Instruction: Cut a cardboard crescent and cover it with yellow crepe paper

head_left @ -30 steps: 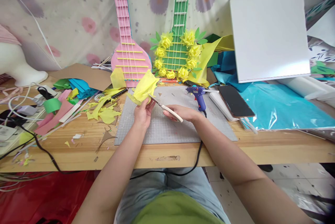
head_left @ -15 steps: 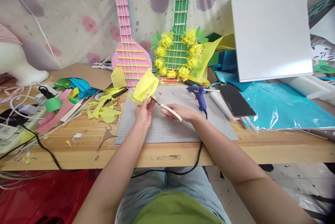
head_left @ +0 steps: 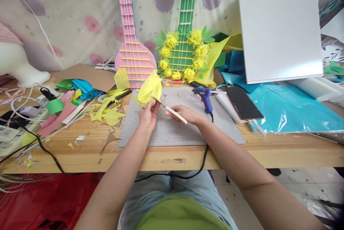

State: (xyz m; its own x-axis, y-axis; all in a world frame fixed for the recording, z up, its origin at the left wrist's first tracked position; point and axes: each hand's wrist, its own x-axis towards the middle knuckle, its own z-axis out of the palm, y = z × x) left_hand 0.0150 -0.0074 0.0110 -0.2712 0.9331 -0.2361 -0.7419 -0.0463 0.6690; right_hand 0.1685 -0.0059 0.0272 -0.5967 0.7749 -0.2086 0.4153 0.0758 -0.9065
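Observation:
My left hand pinches the lower edge of a yellow crepe paper piece, raised above the grey cutting mat. In my right hand is a pair of scissors with white handles. Its blades reach left to the paper's lower right edge, close to my left fingertips. How far the blades are parted is too small to tell. Behind the paper stands a pink cardboard lute with yellow bars and white strings. Beside it is a green instrument ringed with yellow paper roses.
A purple glue gun lies on the mat's right, its cord running over the table edge. Farther right are a phone, a white board and blue wrapped sheets. Yellow scraps and a power strip occupy the left.
The yellow paper has turned slightly and its lower edge sits differently at the blades. Both hands stay in nearly the same place, and the camera view has shifted a little.

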